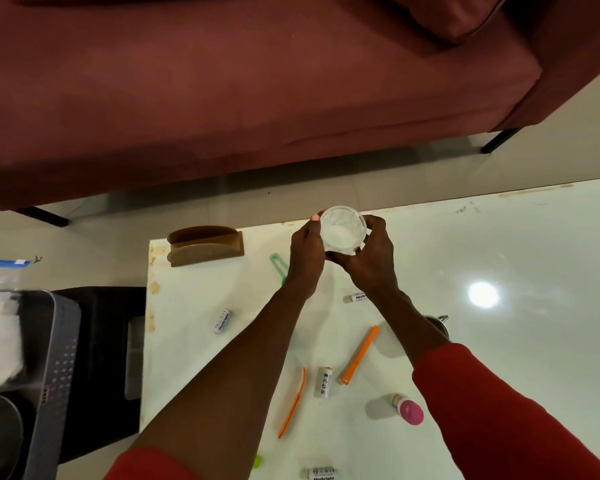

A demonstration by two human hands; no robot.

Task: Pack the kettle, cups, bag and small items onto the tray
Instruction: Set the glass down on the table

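I hold the clear cup (343,234) above the far edge of the white table (499,358), its mouth facing up toward me, its axis upright. My left hand (307,251) curls round its left wall; my right hand (369,252) cups the right wall and base, hiding its bottom. My right arm covers most of a labelled tube (355,298) and something metal (439,323). The grey tray (58,358) sits left, cut off by the frame.

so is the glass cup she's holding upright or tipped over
Roughly upright, mouth tilted toward the camera: the glass cup shows its open rim and inside base, held between left hand and right hand.
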